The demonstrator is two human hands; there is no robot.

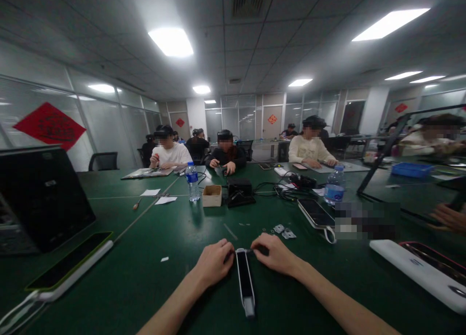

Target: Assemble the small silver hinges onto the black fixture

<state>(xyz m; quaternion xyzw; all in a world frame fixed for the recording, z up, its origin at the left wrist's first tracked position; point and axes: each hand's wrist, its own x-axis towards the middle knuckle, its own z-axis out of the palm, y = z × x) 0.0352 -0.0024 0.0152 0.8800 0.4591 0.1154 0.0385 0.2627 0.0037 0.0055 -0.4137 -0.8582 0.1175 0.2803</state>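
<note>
On the green table (189, 286) before me lies a slim device with a black face and a white edge (245, 276). A pale grey piece (249, 308) sits at its near end. My left hand (214, 261) is closed, its fingertips curled beside the left of the device's far end; what they hold, if anything, is hidden. On the other side, my right hand (274, 253) is closed in a pinch near the same end. A small dark thing shows at its fingertips, too small to name.
Small clear packets (284, 231) lie beyond my right hand. A phone (315, 212), a cardboard box (211, 197), a black stand (240, 192) and water bottles (193, 182) stand or lie farther off. A black computer (45, 194) is at left. Several people sit across the table.
</note>
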